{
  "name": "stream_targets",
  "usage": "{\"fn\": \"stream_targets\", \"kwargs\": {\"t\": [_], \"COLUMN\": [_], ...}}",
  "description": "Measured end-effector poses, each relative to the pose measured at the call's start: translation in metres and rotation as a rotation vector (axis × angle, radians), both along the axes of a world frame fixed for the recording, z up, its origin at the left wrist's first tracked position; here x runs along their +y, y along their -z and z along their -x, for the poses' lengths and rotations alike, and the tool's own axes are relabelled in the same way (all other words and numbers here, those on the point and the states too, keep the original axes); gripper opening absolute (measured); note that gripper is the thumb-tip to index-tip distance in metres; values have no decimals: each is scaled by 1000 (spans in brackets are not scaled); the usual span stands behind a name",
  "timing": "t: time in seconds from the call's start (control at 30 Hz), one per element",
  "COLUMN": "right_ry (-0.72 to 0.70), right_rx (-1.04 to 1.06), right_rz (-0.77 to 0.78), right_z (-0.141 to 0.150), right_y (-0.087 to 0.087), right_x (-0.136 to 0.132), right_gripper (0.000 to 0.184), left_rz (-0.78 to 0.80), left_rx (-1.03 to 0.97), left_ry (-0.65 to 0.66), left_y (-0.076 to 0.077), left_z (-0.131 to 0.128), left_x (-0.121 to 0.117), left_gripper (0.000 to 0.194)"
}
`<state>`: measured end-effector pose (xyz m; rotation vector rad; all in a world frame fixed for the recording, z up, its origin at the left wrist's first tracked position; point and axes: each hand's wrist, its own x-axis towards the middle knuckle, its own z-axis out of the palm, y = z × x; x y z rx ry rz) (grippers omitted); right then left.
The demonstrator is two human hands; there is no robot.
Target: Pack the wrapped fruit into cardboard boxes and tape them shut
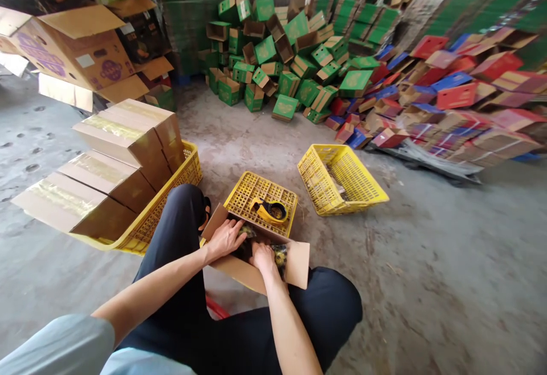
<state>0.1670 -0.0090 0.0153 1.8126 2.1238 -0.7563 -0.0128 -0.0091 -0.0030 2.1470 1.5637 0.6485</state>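
Between my knees stands a small open cardboard box [298, 265], its flaps raised. Inside it lie dark, shiny plastic packs with yellow-green contents [280, 255], whose kind I cannot make out. My left hand [226, 238] rests over the box's left end, fingers stretched out and touching the packs. Into the middle of the box reaches my right hand [262, 255], with its fingertips hidden among the packs. Just beyond the box, a yellow tape dispenser [265, 211] lies on an upturned yellow crate [243, 188].
At left, a yellow crate [194, 165] holds several taped cartons [123, 130]. Another yellow crate [354, 161] with a little in it sits ahead to the right. Green boxes [285, 107] and red and blue boxes [457, 96] lie heaped behind. Large printed cartons [81, 50] stand back left.
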Motion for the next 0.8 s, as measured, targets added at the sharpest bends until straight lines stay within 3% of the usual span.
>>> {"fn": "stream_targets", "kwargs": {"t": [0.13,0.27,0.37,0.47,0.53,0.6,0.7,0.8], "right_ry": [98,236,534,773,795,791,849,858], "right_rx": [144,339,918,1382,1471,1505,1533,1523], "right_rz": [-50,-84,42,231,314,350,283,178], "right_z": [-7,-36,-57,-60,-53,-44,-38,-40], "right_y": [-12,-34,-53,-63,-64,-61,-55,-51], "right_x": [-3,-17,-32,-42,-43,-40,-35,-31], "right_gripper": [64,54,53,54,50,46,42,50], "left_rz": [-36,10,244,609,809,925,943,891], "left_rx": [-206,-394,-643,-968,-1115,-1207,-1333,-1412], "left_ry": [38,47,170,318,373,361,221,104], "left_y": [-6,-19,-29,-38,-41,-43,-41,-37], "left_z": [5,13,13,9,6,3,-1,-4], "left_x": [3,5,2,-2,-3,-1,4,7], "left_gripper": [46,38,41,68,68,56,49,51]}}
